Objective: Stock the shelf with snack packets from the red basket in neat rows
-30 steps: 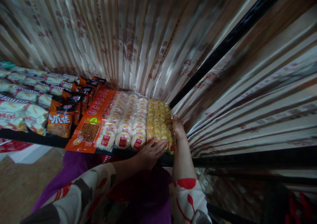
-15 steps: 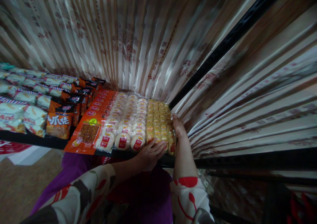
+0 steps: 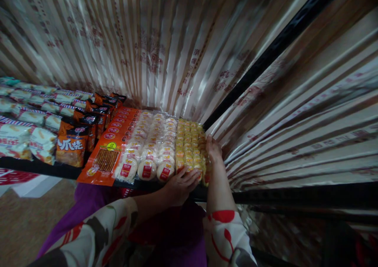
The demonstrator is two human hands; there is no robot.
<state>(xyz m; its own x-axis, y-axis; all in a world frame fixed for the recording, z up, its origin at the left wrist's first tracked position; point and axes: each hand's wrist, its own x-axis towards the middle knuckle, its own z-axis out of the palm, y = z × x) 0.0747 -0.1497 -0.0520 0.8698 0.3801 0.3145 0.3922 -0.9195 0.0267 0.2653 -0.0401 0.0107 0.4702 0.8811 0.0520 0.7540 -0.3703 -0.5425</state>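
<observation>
Roughly mid-frame in the head view, yellow snack packs (image 3: pixel 188 141) sat in rows on the shelf (image 3: pixel 41 167), just right of the white crackers (image 3: pixel 147 169). The left hand (image 3: pixel 178 188) rested against their front, fingers slightly apart; the right hand (image 3: pixel 215 152) touched their right side, its finger spacing impossible to tell. An orange bag (image 3: pixel 99 170) lay left of centre.
</observation>
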